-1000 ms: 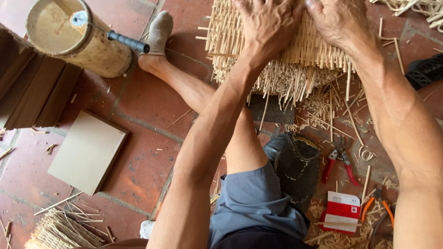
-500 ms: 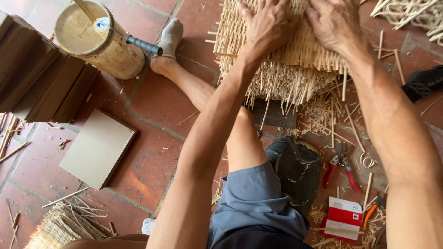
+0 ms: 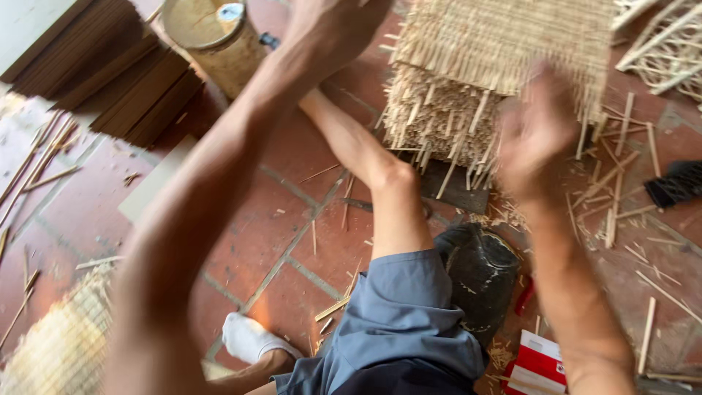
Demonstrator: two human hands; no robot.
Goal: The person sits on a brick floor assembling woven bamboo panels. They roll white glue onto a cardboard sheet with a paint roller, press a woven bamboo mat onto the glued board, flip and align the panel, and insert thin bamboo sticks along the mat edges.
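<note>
Landmark: woven basket (image 3: 504,51), upper centre-right on the tiled floor (image 3: 285,219). Far left of it, stacked boards (image 3: 110,73); nearer, a drum (image 3: 216,40). Left hand (image 3: 333,25) raised just left of the basket, blurred; grip cannot be told. Right hand (image 3: 537,135) against the basket's lower front, fingers loosely open, blurred.

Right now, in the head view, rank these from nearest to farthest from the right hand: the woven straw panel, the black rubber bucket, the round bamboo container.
From the right hand:
1. Woven straw panel, just above it.
2. Black rubber bucket, below, by the knee.
3. Round bamboo container, far across at upper left.
</note>
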